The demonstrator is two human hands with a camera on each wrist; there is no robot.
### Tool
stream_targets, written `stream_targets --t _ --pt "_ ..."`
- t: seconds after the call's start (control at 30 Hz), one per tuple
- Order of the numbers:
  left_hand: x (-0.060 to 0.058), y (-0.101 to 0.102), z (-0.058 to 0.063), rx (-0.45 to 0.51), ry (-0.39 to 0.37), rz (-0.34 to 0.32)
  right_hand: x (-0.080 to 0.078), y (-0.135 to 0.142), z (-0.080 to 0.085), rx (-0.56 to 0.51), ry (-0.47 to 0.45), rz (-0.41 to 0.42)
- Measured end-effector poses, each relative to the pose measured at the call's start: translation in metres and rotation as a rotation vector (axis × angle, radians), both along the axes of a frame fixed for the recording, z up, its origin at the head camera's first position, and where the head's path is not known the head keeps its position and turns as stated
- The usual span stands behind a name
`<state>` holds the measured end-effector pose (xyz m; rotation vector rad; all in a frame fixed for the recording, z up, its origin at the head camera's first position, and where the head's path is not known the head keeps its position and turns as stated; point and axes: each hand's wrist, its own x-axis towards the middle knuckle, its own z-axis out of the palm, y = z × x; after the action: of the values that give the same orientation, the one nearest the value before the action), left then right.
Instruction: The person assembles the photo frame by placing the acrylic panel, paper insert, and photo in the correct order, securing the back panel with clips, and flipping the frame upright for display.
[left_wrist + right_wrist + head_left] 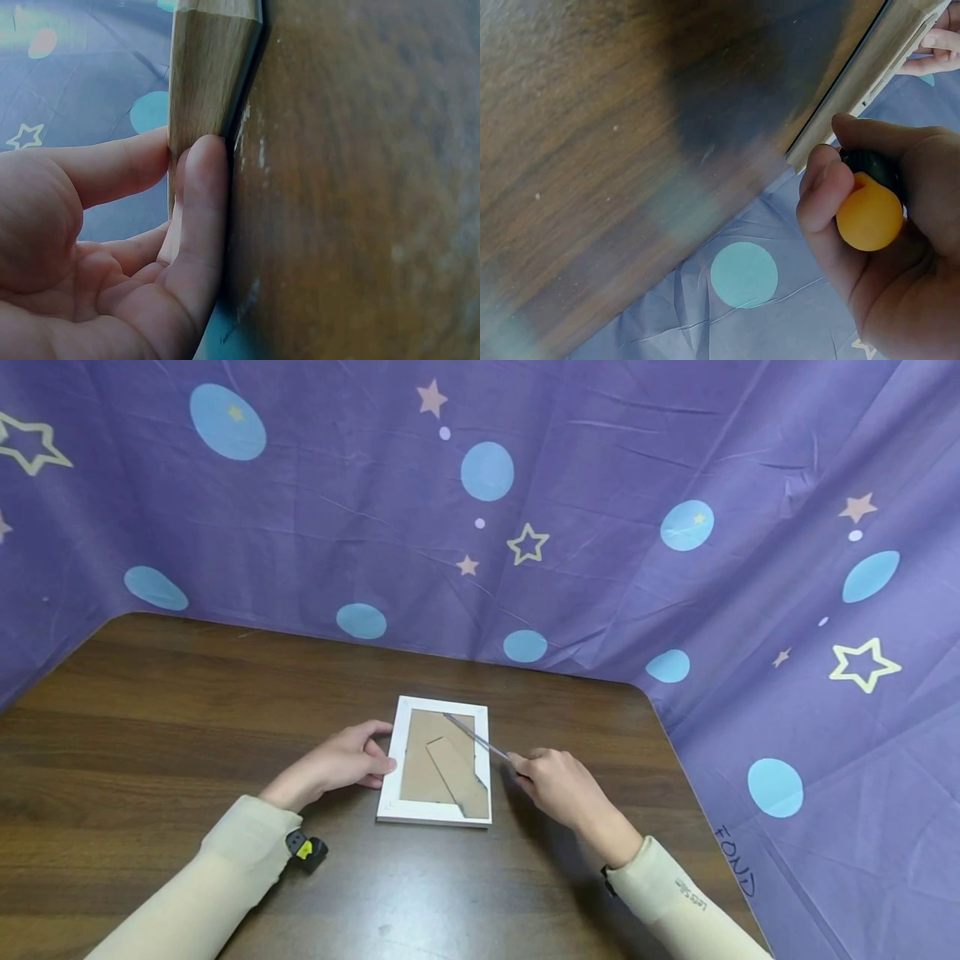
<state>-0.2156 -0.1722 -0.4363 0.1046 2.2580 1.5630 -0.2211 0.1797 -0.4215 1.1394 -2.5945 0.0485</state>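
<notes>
A white picture frame (393, 812) lies face down on the table, its brown backing board (423, 777) and slanted easel leg (450, 768) facing up. My left hand (352, 758) grips the frame's left side, thumb on the rim and fingers along the outer edge. In the left wrist view those fingers (202, 195) lie against the frame's wood-coloured side (206, 75). My right hand (558, 785) holds a screwdriver (480, 741) with a long metal shaft, its tip at the backing's top edge. The right wrist view shows its rounded yellow and black handle (870, 217) inside my curled fingers.
The brown wooden table (187, 718) extends around the frame on all sides. A purple curtain (585, 460) with stars and blue spots hangs along the table's far and right edges. A strapped black device (307, 850) sits at my left wrist.
</notes>
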Motion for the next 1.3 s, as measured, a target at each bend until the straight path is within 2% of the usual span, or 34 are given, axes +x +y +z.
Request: stream_targets --t 0.17,0.3,0.5,0.7,0.9,1.07,1.3 --pt "0.0 0.0 0.0 -0.021 0.007 -0.003 0.001 0.001 0.004 -0.008 -0.023 0.001" --pt "0.0 0.0 0.0 -0.024 0.001 0.001 0.0 0.001 0.013 -0.02 -0.042 0.002" --pt "0.0 0.0 0.0 -0.038 0.006 0.001 -0.002 0.0 0.036 -0.013 -0.075 -0.025" --pt "0.0 0.001 0.0 -0.034 0.007 0.001 -0.003 -0.006 0.063 0.044 -0.127 -0.075" --pt "-0.001 0.0 -0.001 -0.026 0.012 0.003 -0.007 -0.021 0.092 0.075 -0.197 -0.047" --pt "0.0 0.001 -0.002 -0.016 0.007 0.009 -0.01 -0.035 0.113 0.112 -0.299 0.002" --pt "0.0 0.001 -0.002 0.003 0.019 0.004 -0.014 -0.051 0.127 0.17 -0.407 0.035"
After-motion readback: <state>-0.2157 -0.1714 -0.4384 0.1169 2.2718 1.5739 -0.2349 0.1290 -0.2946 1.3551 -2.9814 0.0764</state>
